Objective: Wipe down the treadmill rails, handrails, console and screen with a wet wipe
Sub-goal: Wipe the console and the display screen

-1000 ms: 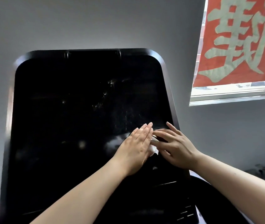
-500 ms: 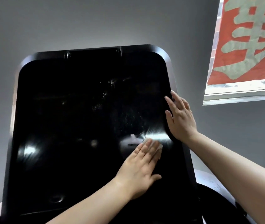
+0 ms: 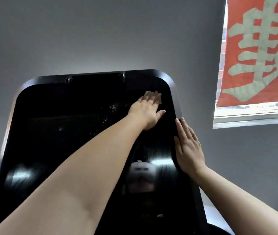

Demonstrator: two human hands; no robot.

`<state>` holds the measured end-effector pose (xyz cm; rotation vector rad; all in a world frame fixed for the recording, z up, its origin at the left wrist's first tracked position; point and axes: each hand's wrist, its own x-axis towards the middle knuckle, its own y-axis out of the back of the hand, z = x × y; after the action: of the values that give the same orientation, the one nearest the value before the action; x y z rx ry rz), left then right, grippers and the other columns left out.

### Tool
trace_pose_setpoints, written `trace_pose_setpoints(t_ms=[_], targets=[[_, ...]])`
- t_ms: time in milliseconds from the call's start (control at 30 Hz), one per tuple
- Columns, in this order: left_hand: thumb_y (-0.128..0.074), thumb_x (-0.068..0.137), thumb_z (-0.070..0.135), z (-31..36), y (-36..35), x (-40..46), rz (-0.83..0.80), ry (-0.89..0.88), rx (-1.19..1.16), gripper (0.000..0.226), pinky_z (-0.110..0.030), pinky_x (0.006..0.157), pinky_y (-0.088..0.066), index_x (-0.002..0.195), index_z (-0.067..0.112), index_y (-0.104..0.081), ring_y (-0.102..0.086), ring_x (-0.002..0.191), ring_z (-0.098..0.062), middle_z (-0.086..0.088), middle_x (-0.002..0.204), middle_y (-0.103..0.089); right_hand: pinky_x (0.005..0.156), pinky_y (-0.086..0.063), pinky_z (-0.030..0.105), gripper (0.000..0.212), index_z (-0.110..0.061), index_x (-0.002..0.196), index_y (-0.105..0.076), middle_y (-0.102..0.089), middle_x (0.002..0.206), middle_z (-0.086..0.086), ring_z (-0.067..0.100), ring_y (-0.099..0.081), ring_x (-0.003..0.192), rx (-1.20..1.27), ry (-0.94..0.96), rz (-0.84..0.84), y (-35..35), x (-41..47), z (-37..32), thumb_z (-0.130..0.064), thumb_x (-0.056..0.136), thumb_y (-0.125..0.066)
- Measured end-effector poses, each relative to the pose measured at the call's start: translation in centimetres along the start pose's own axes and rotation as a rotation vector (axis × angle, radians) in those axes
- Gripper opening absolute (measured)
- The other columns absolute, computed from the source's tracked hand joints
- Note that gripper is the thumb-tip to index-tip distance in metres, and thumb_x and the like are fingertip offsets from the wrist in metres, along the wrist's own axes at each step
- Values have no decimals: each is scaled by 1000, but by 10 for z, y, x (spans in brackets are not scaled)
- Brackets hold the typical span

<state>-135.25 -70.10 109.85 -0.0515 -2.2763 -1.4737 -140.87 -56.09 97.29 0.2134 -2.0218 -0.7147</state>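
the wet wipe (image 3: 158, 96) has been carried from the lower right to the upper right of the screen (image 3: 67, 133), pressed under straight fingers of the left hand (image 3: 147, 111); the right hand (image 3: 188, 148) is laid flat, fingers together, lower on the right edge.

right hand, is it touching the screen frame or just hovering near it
Touching. The head view shows the right hand lying flat along the right edge of the screen, fingers straight, with no gap visible between them.

Left hand (image 3: 147, 110) reached far up, arm fully extended, fingers straight and pressed flat, thumb splayed right. Right hand (image 3: 188, 146) laid flat nearer, at right, fingers straight.
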Motion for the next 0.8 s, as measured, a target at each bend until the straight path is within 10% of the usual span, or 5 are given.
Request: trace_pose_setpoints(t_ms=[333,500,700,800], targets=[[-3,89,50,40,-43,-84,45,-281,-35,73,-25,110,16,150,11,-3,14,143,-18,-3,157,5,114,-1,16,57,-37,140,-6,-6,148,-17,12,-11,145,110,-10,5,-3,0,4,-51,85,-3],[-29,85,48,65,-80,-163,24,-489,-35,63,-34,107,-23,133,14,-52,-35,136,-21,-3,141,-48,114,-4,19,59,-42,141,-5,-2,148,-23,9,-10,145,148,-47,-24,-3,-1,4,-54,83,0],[-31,83,45,50,-61,-123,52,-498,-4,59,-34,107,-33,126,17,-60,-47,128,-20,0,133,-57,118,-5,31,63,-37,143,-8,-10,154,-13,13,-11,145,98,-47,-16,2,2,-1,-54,82,0],[-26,97,39,40,-33,-74,101,-384,62,56,-33,116,-12,147,13,-29,-17,144,-19,-4,155,-24,118,-4,30,75,-29,148,-21,-19,156,-7,14,-12,145,73,-69,14,6,15,-7,-55,80,1]])
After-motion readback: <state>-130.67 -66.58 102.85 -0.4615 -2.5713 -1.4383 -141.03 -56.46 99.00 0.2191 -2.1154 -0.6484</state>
